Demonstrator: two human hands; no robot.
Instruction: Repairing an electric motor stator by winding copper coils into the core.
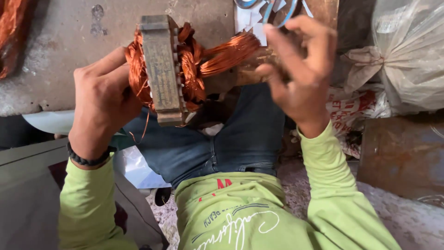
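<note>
While the left hand (pixel 99 104) wraps around the side of a metal stator core (pixel 160 69) just left of the frame's centre, thumb and fingers closed on it, the right hand (pixel 300 69) sits at centre right with its fingers curled, pinching the end of a copper wire bundle (pixel 226 53) that runs out from the core's windings; the exact contact is blurred, so the pinch looks likely rather than sure. Copper coils (pixel 192 69) bulge from both faces of the core, and a loose strand hangs below it. A dark bracelet (pixel 88 159) circles the left wrist, and lime green sleeves (pixel 333 194) cover both forearms. Below the hands lie blue jeans (pixel 240 134). Behind the core, a worn grey slab (pixel 55 55) fills the upper left, with white paper scraps (pixel 252 18) at top centre. A tied plastic sack (pixel 407 55) sits at the upper right, and a rusty metal block (pixel 400 157) lies below it
</note>
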